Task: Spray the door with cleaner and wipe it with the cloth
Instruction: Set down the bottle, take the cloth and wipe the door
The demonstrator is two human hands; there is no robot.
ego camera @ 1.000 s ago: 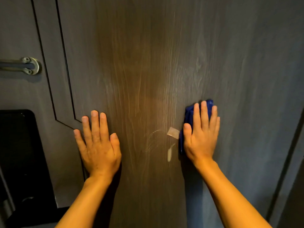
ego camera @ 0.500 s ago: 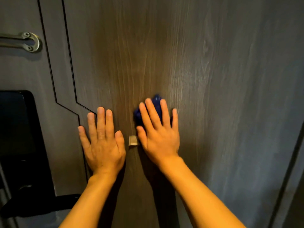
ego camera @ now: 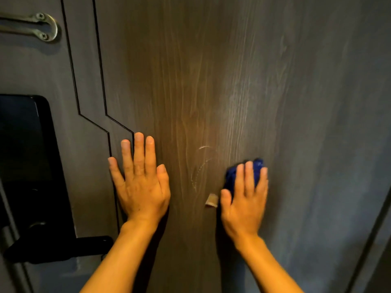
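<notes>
Pressing a bunched dark blue cloth flat against the wood-grain door, the right hand lies open with its fingers straight, close together and pointing up the panel; it clamps the cloth under palm and fingers rather than closing around it. Only the cloth's upper part shows, above and to the left of the fingertips, so its long axis cannot be told. A small pale tag sticks out just beside the thumb, touching the cloth's lower left edge. The left hand is spread open and empty, palm flat on the door, fingers pointing up, its index and middle fingertips across the black groove line that runs down the panel. Between the two hands a faint curved pale smear marks the wood. At the left edge sits a black electronic lock with its lever handle pointing right, and above it a metal latch plate lying horizontal.
</notes>
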